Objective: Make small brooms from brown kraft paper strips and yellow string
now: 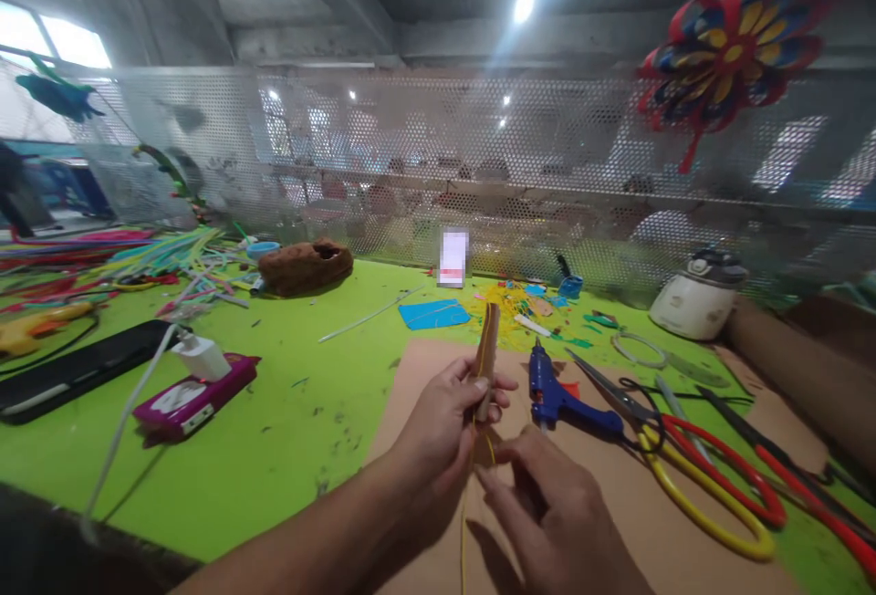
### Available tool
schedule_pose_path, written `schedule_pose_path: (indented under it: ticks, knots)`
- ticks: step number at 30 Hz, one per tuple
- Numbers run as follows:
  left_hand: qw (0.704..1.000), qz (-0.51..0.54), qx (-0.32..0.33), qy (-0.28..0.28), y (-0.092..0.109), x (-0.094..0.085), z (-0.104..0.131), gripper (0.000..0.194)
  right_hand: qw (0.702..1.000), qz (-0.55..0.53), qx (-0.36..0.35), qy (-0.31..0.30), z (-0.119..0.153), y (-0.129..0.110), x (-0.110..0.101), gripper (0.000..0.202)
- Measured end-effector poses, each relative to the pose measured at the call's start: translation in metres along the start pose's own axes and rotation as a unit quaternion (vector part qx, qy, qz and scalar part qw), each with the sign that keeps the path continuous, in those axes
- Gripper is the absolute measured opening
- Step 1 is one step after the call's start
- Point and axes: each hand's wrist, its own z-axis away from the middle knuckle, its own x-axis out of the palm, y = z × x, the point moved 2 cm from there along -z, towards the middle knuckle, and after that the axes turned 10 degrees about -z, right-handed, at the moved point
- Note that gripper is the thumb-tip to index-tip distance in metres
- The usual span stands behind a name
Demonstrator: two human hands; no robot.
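My left hand (442, 412) is closed around a narrow brown strip (487, 349) that stands nearly upright above a brown sheet (414, 385). A thin yellow cord (464, 540) runs along the strip and hangs below it. Just to the right, my right hand (551, 499) pinches the cord below the strip, thumb and fingertips together. Beyond that hand lies a blue glue gun (544, 385), its nozzle pointing away. Scissors with red and yellow handles (718, 504) rest to its right. A flat blue piece (434, 314) lies past the sheet's far edge.
On the green table (307, 376), a purple power strip (198, 403) with a white plug sits left. Coloured strips (157, 257) and a brown log-like object (305, 268) lie behind. Yellow scraps (506, 312) and a white jug (694, 298) stand before a perforated screen (411, 139).
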Motion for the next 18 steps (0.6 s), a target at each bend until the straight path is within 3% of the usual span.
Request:
schedule_pose_path:
  ticks: [3, 6, 8, 11, 14, 18]
  knots:
    - [1.000, 0.006, -0.003, 0.007, -0.002, 0.001, 0.000, 0.013, 0.998, -0.055, 0.018, 0.023, -0.003, -0.005, -0.002, 0.015]
    - [1.000, 0.009, 0.003, 0.014, -0.003, 0.002, 0.001, 0.014, 0.980, -0.143, 0.135, -0.022, -0.008, -0.005, 0.005, 0.017]
    - [1.000, 0.009, 0.008, 0.019, -0.003, 0.002, 0.001, 0.014, 0.949, -0.225, 0.217, -0.031, -0.010, -0.002, 0.010, 0.022]
    - [1.000, 0.016, 0.008, 0.016, -0.002, 0.003, 0.001, 0.014, 0.878, -0.375, 0.294, -0.039, -0.009, 0.005, 0.018, 0.030]
    - [1.000, 0.024, 0.007, 0.013, -0.001, 0.004, 0.002, 0.014, 0.815, -0.477, 0.327, -0.042, -0.007, 0.012, 0.022, 0.035]
    - [1.000, 0.020, 0.007, 0.014, 0.001, 0.004, 0.003, 0.012, 0.776, -0.529, 0.341, -0.036, -0.004, 0.016, 0.024, 0.038]
